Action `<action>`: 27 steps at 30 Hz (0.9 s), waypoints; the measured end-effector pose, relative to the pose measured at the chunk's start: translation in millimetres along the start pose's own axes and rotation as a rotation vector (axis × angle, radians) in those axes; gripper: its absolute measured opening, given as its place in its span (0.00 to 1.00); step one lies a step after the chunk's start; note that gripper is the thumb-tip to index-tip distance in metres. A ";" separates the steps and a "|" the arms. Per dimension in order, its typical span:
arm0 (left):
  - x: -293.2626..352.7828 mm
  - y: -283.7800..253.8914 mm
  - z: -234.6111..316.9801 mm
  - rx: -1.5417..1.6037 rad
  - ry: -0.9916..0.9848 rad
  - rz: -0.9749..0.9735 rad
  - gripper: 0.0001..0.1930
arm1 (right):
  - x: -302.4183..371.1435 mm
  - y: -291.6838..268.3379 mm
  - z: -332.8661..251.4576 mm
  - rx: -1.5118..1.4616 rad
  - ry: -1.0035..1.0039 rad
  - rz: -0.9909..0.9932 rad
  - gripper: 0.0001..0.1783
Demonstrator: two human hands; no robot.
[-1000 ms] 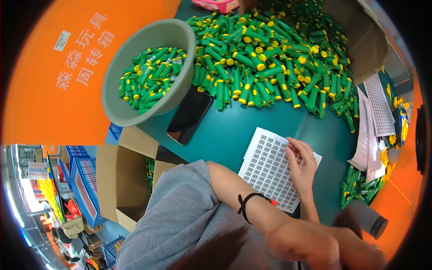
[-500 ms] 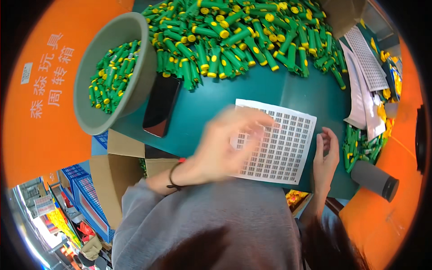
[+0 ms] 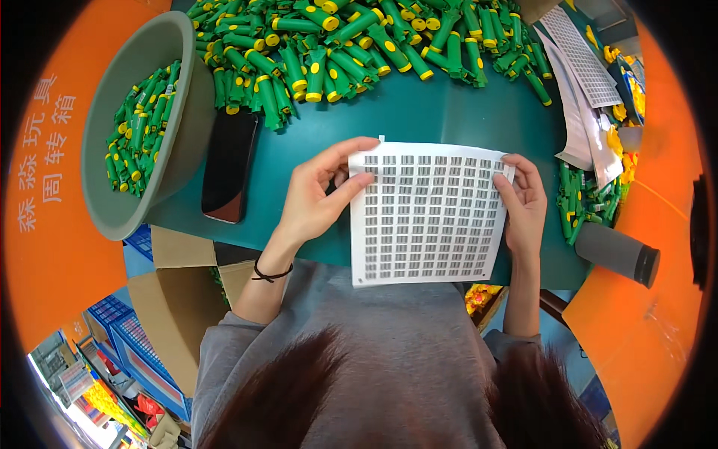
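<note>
Between my two hands is a white sheet of barcode stickers (image 3: 426,217), held up by its far corners over the near table edge. My left hand (image 3: 314,194) pinches the far left corner, thumb on top and fingers behind. At the far right corner my right hand (image 3: 526,202) grips the sheet likewise, its thumb on the printed face. The sheet's near edge hangs close to my grey shirt. Beyond it lies a big heap of small green tubes with yellow ends (image 3: 329,56).
A grey-green basin (image 3: 196,112) with more green tubes stands at the left, beside a black phone (image 3: 230,168). At right are more printed sheets (image 3: 583,60) and a dark grey cylinder (image 3: 617,254). An open cardboard box (image 3: 168,322) sits below the table's left edge.
My left hand, blurred above the sheet before, now grips its far left corner. My right hand has come from beside the sheet to its far right corner. The sheet is lifted and straightened.
</note>
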State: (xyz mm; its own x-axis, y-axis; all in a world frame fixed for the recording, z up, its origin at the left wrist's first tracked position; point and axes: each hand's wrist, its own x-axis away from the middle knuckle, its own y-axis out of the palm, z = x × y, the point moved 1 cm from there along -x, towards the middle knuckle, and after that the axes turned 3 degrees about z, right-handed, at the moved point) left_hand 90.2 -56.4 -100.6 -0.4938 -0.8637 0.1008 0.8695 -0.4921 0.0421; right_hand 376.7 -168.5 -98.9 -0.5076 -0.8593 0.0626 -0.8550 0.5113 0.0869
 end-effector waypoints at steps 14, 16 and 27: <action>15.2 -5.2 28.0 -0.070 0.060 0.146 0.21 | 17.7 -5.9 -3.9 0.089 0.070 -0.160 0.22; 18.1 -5.2 28.3 -0.079 0.071 0.171 0.19 | 19.2 4.3 -10.7 0.105 0.094 -0.113 0.20; 13.1 -17.9 30.1 -0.097 -0.017 0.096 0.07 | 14.0 8.4 -10.8 0.099 0.102 -0.104 0.11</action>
State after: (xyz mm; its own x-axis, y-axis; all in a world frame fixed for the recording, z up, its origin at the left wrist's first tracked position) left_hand 68.5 -55.7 -70.1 -0.4072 -0.9059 0.1164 0.9070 -0.4160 -0.0649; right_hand 363.6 -176.2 -86.5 -0.4063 -0.8997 0.1596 -0.9114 0.4115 -0.0002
